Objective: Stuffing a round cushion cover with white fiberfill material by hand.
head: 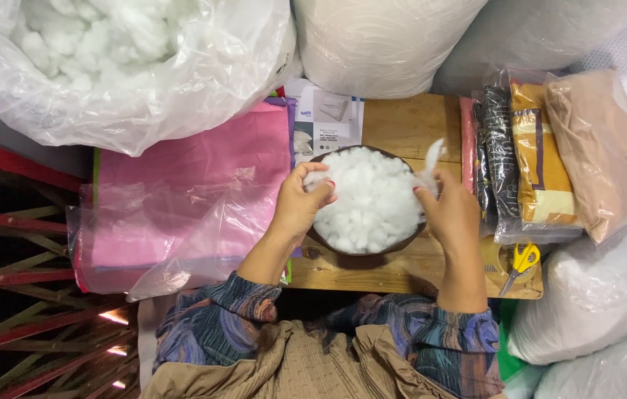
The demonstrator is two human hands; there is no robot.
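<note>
A dark round bowl (343, 248) heaped with white fluffy stuffing (369, 199) sits on a wooden table (402, 125). My left hand (299, 203) is at the bowl's left rim, its fingers pinched on a small tuft of the white stuffing. At the right rim, my right hand (448, 210) holds another tuft that trails upward as a thin wisp (430, 162). Both hands are just above the heap.
A large clear bag of white stuffing (117, 63) lies at the top left, with big white sacks behind and on the right. Pink fabric in clear plastic (188, 199) is left of the bowl. Bagged folded fabrics (550, 159) and yellow-handled scissors (520, 266) are right.
</note>
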